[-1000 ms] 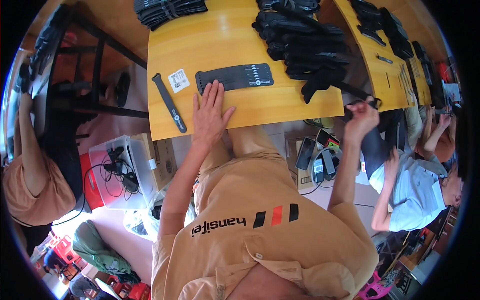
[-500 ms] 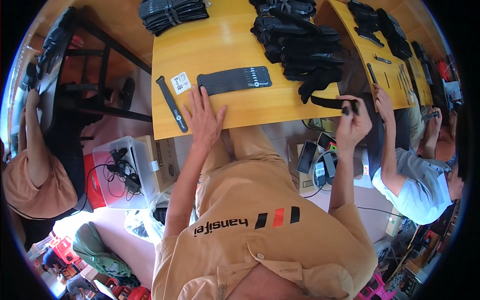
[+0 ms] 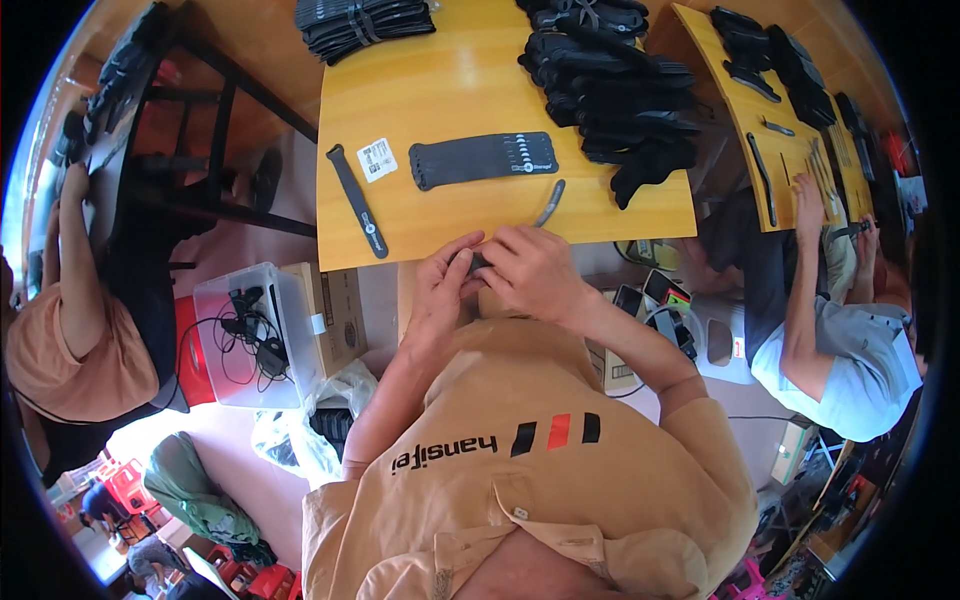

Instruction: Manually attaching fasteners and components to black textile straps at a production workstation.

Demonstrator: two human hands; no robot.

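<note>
At the table's near edge my left hand point(image 3: 443, 290) and my right hand point(image 3: 540, 274) meet, fingers closed together on a black strap point(image 3: 549, 204). One end of it sticks out beyond my right hand over the tabletop; most of the rest is hidden by my fingers. Beyond my hands lies a neat stack of dark straps point(image 3: 480, 162), fanned slightly at one end. To its left are a white printed label point(image 3: 376, 160) and a single dark strap point(image 3: 357, 203) lying slantwise.
A heap of black straps point(image 3: 620, 90) covers the table's right side, and a banded bundle point(image 3: 365, 28) sits at the far left. Below left stands a clear plastic bin point(image 3: 225, 375) with cables beside a cardboard box point(image 3: 343, 310). Co-workers sit on both sides.
My right hand has brought the strap from the heap's near side to the middle. My left hand has left the tabletop beside the stack and joined it on the strap.
</note>
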